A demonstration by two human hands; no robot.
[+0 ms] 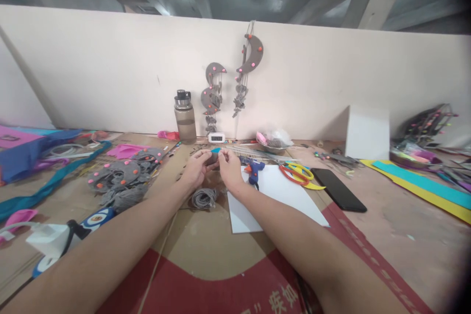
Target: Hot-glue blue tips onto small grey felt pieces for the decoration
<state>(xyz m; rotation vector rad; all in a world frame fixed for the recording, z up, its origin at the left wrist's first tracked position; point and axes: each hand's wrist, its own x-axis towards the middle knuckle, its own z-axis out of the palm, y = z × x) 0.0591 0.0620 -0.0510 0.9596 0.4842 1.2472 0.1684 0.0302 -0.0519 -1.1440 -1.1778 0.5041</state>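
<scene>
My left hand and my right hand meet over the middle of the cardboard, fingers pinched together. Between them is a small grey piece that looks like felt, with a bit of blue material at its top; the fingers hide much of both. Just below the hands lies a coil of grey cord. Right of my right hand, a blue glue gun with an orange tip rests by a white sheet.
Scissors and a black phone lie to the right. A water bottle and a small digital clock stand by the wall. Grey felt moons with pink and orange dots lie left, near a power strip.
</scene>
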